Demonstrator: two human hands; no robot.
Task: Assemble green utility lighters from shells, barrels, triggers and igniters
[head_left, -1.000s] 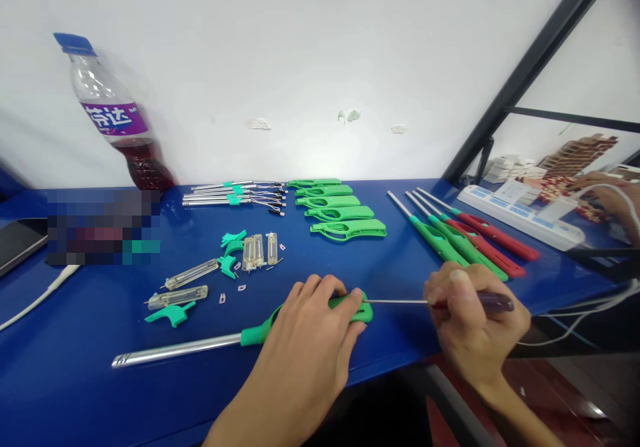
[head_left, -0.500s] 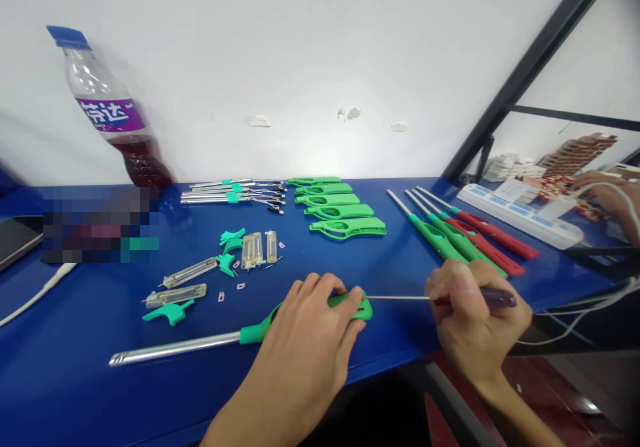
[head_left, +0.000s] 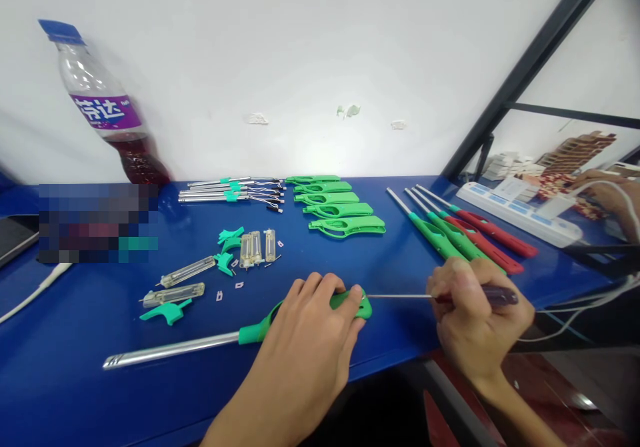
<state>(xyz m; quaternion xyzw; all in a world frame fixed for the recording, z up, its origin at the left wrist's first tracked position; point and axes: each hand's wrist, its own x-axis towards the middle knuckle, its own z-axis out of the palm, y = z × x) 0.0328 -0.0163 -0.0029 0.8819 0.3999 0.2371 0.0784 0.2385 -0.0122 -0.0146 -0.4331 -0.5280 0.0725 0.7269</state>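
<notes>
My left hand is closed over the green handle of a long-barrelled gas lighter, pressing it against the blue table. The lighter's silver barrel points left. In my right fist is a screwdriver with a dark, see-through handle; its shaft runs level to the left. The tip meets the handle's right end beside my left index finger; the exact contact is hidden. Left of my hands lie clear fuel tanks, teal triggers and tiny metal clips.
Several green handle shells and silver barrels with wires lie along the wall. Green and red lighters rest at right, by a white power strip. A bottle stands back left. Another person's hand shows far right.
The view has shifted very slightly. My two hands, the lighter and the screwdriver keep nearly the same places and grips.
</notes>
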